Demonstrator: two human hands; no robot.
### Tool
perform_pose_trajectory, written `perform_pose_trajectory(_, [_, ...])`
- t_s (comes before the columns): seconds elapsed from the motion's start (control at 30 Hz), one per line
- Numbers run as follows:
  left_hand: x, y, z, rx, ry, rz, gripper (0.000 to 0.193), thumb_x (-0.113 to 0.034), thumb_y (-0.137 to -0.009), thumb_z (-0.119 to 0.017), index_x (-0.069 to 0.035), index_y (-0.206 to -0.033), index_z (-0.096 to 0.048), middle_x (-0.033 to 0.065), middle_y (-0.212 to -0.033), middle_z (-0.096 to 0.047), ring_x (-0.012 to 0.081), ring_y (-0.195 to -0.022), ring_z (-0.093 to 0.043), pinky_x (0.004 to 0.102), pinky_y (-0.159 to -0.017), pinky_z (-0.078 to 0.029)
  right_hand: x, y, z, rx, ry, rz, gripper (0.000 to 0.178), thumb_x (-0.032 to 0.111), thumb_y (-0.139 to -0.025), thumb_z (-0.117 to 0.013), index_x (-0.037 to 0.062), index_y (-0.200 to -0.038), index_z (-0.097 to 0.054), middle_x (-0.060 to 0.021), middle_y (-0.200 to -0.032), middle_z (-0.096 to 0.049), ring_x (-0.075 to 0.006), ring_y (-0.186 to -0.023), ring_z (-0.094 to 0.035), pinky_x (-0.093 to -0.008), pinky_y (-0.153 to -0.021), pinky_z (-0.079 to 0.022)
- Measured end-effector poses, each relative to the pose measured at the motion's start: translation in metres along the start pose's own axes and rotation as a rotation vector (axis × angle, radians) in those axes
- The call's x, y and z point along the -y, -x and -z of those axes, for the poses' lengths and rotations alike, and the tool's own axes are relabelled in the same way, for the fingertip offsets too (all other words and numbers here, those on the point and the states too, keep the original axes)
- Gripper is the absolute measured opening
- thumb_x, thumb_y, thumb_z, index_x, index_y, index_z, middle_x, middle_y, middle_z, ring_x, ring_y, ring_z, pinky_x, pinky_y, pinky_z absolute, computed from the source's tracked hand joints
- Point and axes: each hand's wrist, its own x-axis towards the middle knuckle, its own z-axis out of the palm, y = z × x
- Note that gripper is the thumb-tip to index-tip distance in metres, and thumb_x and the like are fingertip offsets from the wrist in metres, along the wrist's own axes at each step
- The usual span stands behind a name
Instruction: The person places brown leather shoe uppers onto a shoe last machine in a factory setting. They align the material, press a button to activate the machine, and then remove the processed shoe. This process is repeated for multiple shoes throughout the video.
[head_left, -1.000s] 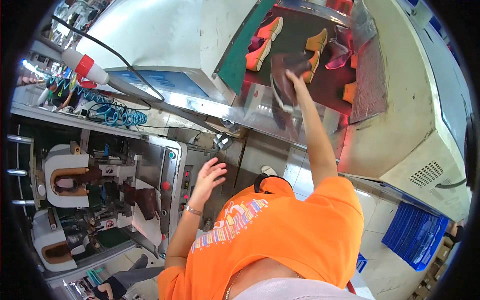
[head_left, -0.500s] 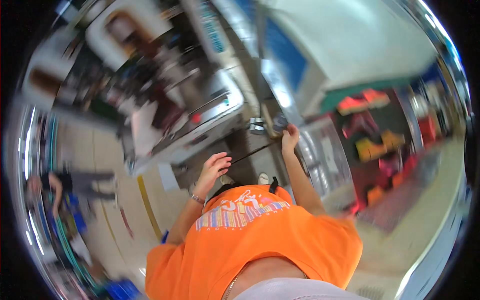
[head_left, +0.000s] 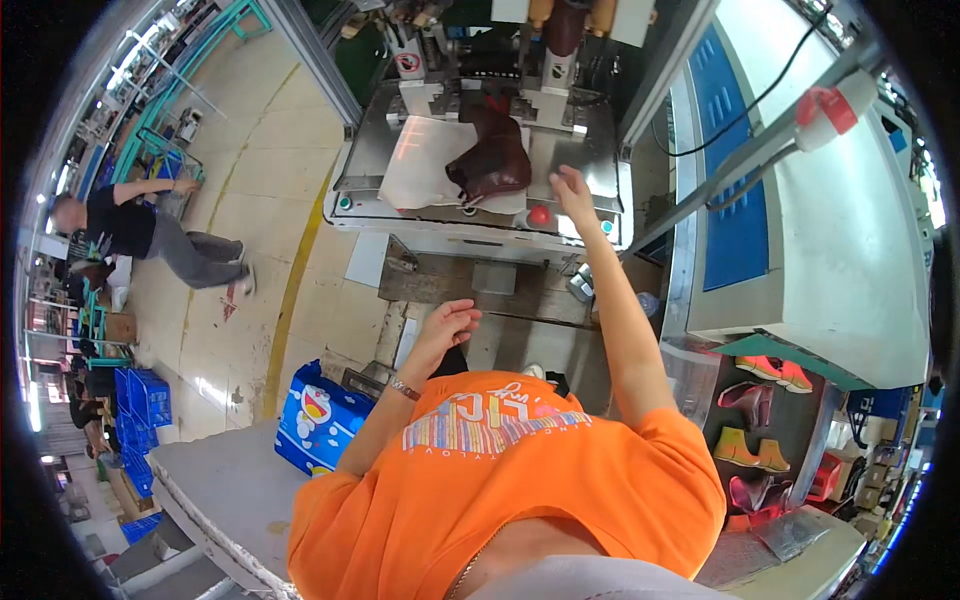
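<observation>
A dark red-brown leather boot upper (head_left: 497,165) lies on the machine's metal worktable (head_left: 578,155), partly over a white sheet (head_left: 425,150). My right hand (head_left: 573,196) reaches out just to the right of the upper, apart from it and near the red push button (head_left: 540,215). Its fingers are slightly bent, and nothing shows in them. Closer to my body, my left hand (head_left: 447,328) hangs in the air in front of my shirt, fingers loosely curled and partly apart, with nothing visible in it.
Behind the worktable stand machine clamps, with another brown upper (head_left: 566,28) above. Several coloured boot uppers (head_left: 738,448) sit inside a lit conveyor opening at right. A blue package (head_left: 325,415) rests on a grey table (head_left: 215,470) at left. Another person (head_left: 150,225) walks beyond.
My view has swung rightward from a blurred sideways angle to face the machine squarely. My right arm has stretched forward over the worktable's edge; my left hand stays near my body.
</observation>
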Motion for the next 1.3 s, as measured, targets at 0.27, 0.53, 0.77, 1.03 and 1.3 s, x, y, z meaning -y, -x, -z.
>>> perform_pose_trajectory(0.27, [-0.075,-0.030,0.102,-0.031,-0.210,-0.401,0.029,-0.007,-0.086,-0.056,-0.005,-0.115,-0.051,0.0057,-0.103,-0.061,0.0105,-0.089,-0.058,0.0219,-0.075,-0.045,0.058,-0.055,-0.074,0.398,0.179,0.069,0.034,0.034,-0.078,-0.067,0.0006,-0.076,-0.060,-0.0036,-0.066,-0.054,-0.0094,-0.064,-0.048,-0.0276,-0.058,-0.040])
perform_pose_trajectory(0.53, [-0.271,-0.060,0.114,-0.064,-0.568,-1.048,0.026,-0.008,-0.085,-0.056,-0.002,-0.111,-0.055,0.0068,-0.106,-0.060,0.0141,-0.097,-0.057,0.0275,-0.086,-0.044,0.243,-0.040,-0.181,0.240,0.783,0.591,0.032,0.036,-0.081,-0.062,0.0045,-0.082,-0.064,-0.0136,-0.070,-0.060,-0.0256,-0.064,-0.057,-0.0351,-0.060,-0.044])
perform_pose_trajectory(0.77, [-0.315,-0.064,0.081,0.271,-0.831,-1.327,0.045,-0.040,-0.081,-0.061,0.001,-0.098,-0.061,0.0161,-0.094,-0.062,0.0301,-0.088,-0.058,0.0389,-0.076,-0.045,0.323,0.045,-0.205,0.519,0.433,0.421,0.042,0.025,-0.083,-0.059,0.0022,-0.116,-0.045,-0.0067,-0.106,-0.051,-0.0120,-0.083,-0.050,-0.0236,-0.069,-0.042])
perform_pose_trajectory(1.03, [-0.332,0.014,0.135,0.345,-0.687,-0.888,0.043,-0.040,-0.078,-0.066,0.004,-0.076,-0.064,0.0103,-0.065,-0.061,0.0128,-0.063,-0.052,0.0294,-0.058,-0.040,0.328,0.043,-0.274,1.019,0.120,0.387,0.067,0.054,-0.081,-0.056,0.0026,-0.118,-0.036,-0.0064,-0.075,-0.057,-0.0116,-0.074,-0.052,-0.0232,-0.071,-0.037])
perform_pose_trajectory(1.3, [-0.329,0.057,0.155,0.205,-0.308,-0.890,0.030,-0.027,-0.081,-0.066,0.003,-0.079,-0.063,-0.0007,-0.067,-0.058,0.0065,-0.065,-0.049,0.0248,-0.058,-0.040,0.304,0.009,-0.319,1.327,-0.275,0.324,0.076,0.057,-0.079,-0.057,0.0009,-0.125,-0.034,-0.0075,-0.098,-0.053,-0.0155,-0.091,-0.051,-0.0253,-0.082,-0.037])
